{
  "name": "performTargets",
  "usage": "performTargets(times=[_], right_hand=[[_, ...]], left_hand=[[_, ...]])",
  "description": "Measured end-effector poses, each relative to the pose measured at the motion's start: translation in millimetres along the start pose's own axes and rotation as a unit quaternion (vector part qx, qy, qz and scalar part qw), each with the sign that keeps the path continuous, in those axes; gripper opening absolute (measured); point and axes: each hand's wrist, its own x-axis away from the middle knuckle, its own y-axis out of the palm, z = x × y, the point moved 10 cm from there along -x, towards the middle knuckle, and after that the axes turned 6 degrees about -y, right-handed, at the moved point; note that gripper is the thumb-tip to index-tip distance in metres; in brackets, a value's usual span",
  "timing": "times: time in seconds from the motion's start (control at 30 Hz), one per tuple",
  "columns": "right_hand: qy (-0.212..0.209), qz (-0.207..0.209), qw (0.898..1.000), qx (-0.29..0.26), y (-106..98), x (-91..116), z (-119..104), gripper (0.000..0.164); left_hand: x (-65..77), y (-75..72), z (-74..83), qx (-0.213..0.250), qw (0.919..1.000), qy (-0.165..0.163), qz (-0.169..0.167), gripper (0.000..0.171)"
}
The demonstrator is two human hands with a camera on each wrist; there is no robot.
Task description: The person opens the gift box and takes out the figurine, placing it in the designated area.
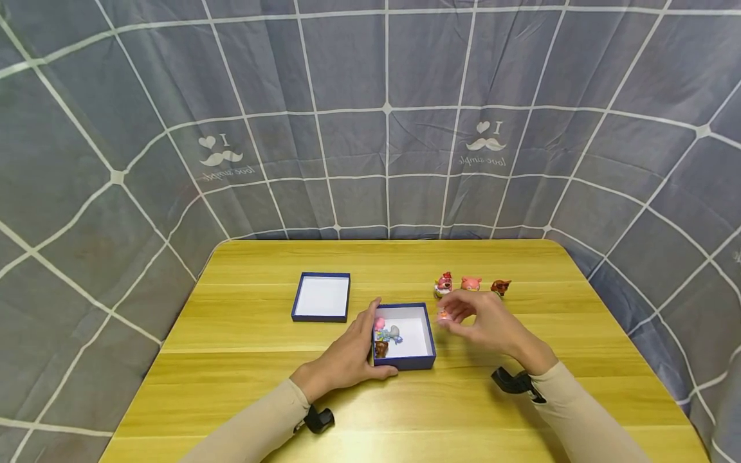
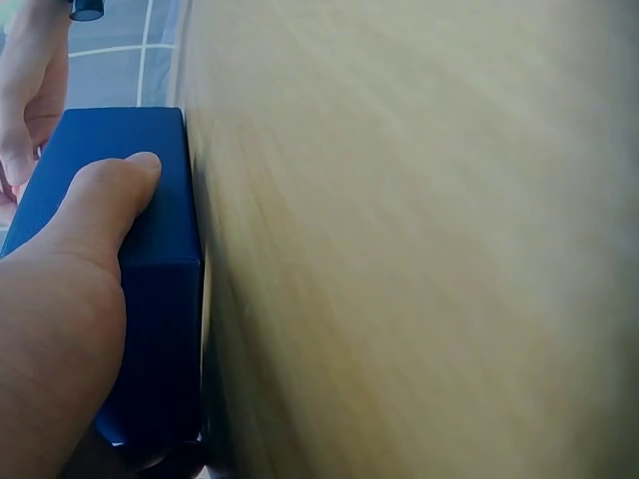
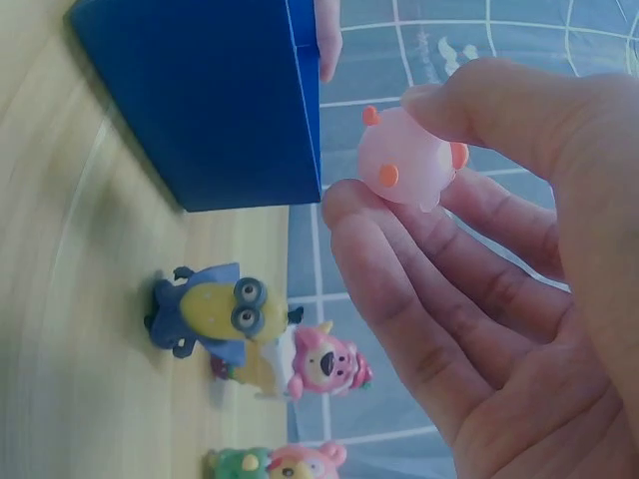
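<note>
My left hand [image 1: 347, 354] grips a dark blue open box [image 1: 413, 362] at its left side. Its thumb [image 2: 110, 190] presses the front wall, and its fingers lie along the left wall. Inside the white interior are a pink figurine [image 1: 379, 323], a grey and blue one [image 1: 393, 334] and a brown one [image 1: 381, 349]. Just right of the box, my right hand [image 1: 486, 321] pinches a pale pink round figurine with orange nubs [image 3: 404, 155] between thumb and fingertips, raised above the table.
The white-lined box lid [image 1: 321, 296] lies at the back left. Behind my right hand stand a pink bear figurine [image 1: 444, 283], a pink pig-like figurine [image 1: 471, 283] and a brown figurine [image 1: 500, 287]. A yellow and blue minion figurine [image 3: 215, 309] shows in the right wrist view.
</note>
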Motion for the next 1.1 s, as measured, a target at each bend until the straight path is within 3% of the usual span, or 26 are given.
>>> performTargets(times=[0.6, 1.1], right_hand=[[-0.008, 0.021, 0.999, 0.028, -12, 11, 13, 0.021], [0.033, 0.028, 0.998, 0.036, -19, 28, 31, 0.023]], left_hand=[[2.5, 1.3, 0.1, -0.002, 1.0000, 0.000, 0.001, 0.142], [2.2, 1.9, 0.8, -0.001, 1.0000, -0.003, 0.002, 0.142]])
